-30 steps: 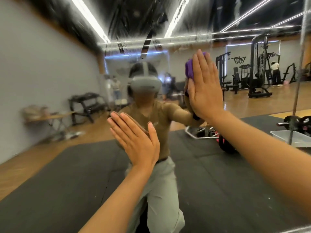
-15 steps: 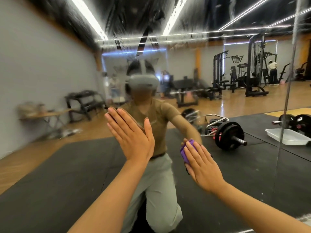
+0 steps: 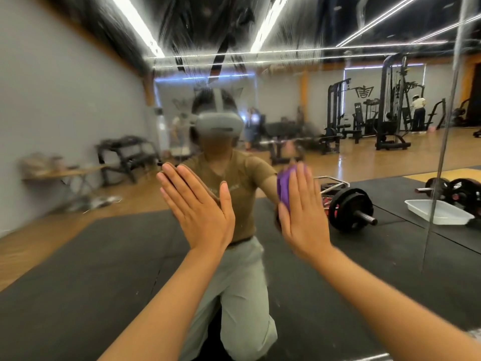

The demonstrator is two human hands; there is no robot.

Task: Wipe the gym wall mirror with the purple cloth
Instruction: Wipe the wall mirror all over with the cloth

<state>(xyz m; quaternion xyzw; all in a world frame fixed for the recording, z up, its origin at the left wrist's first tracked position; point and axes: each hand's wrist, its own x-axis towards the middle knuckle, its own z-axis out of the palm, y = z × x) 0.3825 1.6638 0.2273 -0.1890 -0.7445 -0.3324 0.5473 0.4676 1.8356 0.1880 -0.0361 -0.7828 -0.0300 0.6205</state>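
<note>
Swinging back up from the low pass, the right hand [image 3: 302,217] presses the cloth [image 3: 285,187] under straight fingers against the mirror [image 3: 78,100]. Left hand [image 3: 200,207] stays flat on the glass, fingers straight. Looks mid-wipe, streaks remain above the fingertips.

My cloth [image 3: 284,187] is soft purple fabric. The mirror [image 3: 78,87] is glossy, streaked glass. Reflected: matt black mat [image 3: 109,256], polished wood floor [image 3: 377,162].
</note>
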